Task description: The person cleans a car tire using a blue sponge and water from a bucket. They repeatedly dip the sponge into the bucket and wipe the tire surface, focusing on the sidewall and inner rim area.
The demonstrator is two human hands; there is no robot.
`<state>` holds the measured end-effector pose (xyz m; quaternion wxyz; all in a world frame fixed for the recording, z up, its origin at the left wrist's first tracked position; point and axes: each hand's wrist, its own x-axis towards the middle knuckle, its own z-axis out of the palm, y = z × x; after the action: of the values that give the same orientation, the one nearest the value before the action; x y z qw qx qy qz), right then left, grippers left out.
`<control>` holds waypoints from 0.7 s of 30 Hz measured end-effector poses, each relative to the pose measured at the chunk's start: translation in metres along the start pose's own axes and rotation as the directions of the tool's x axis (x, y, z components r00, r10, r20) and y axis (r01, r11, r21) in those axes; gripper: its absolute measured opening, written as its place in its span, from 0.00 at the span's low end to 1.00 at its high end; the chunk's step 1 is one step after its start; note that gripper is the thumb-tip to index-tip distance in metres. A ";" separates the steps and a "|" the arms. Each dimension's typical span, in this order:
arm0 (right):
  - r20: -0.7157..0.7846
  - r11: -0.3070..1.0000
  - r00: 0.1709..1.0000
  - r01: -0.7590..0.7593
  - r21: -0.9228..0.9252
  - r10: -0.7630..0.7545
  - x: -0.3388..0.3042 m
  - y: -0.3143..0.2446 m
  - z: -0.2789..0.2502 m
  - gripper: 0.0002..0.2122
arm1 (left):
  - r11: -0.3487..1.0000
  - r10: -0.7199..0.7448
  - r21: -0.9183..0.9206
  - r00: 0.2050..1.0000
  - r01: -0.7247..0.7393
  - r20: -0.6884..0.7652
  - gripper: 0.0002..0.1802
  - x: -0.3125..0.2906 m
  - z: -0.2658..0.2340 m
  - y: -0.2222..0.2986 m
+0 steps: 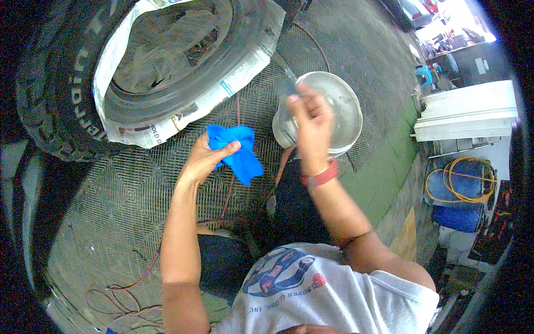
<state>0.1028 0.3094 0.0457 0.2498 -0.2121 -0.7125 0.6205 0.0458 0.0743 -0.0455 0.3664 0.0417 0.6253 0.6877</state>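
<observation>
My left hand [208, 158] is closed on a bright blue cloth [240, 153], which is bunched under the thumb and hangs down to the right. My right hand [314, 119], with a red band on the wrist, is smeared by motion above a pale round bucket [347, 114]. Its fingers are curled in. A blurred grey, see-through shape [285, 103] shows beside the fingertips, too unclear to name. At the upper left, sheets of newspaper [222, 92] are tucked around the rim of a wheel with a chunky black tire [78, 92].
Thin reddish hose or cord [119, 298] lies looped on the patterned grating floor [128, 206] at the lower left. On the right are a blue drum [453, 186] with a coiled yellow hose [473, 175] and a white panel [467, 114]. My knees are bent below the bucket.
</observation>
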 end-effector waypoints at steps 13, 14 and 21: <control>-0.252 0.747 0.703 -0.623 0.235 0.665 -0.049 0.158 -0.242 0.42 | 0.990 -0.104 0.081 0.985 0.116 -0.136 0.25 0.029 -0.022 0.002; -0.170 0.748 0.738 -0.595 0.294 0.654 -0.057 0.162 -0.223 0.43 | 0.979 -0.119 0.154 0.987 0.134 -0.104 0.24 0.032 -0.032 -0.005; -0.232 0.883 0.864 -0.467 -0.041 0.446 -0.082 0.078 -0.188 0.38 | 0.652 0.165 0.735 0.912 0.185 -0.376 0.20 -0.007 0.000 0.011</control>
<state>0.2826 0.4166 -0.0194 0.1611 -0.4524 -0.6394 0.6005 0.0458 0.0709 -0.0326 0.1794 0.0419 0.9169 0.3541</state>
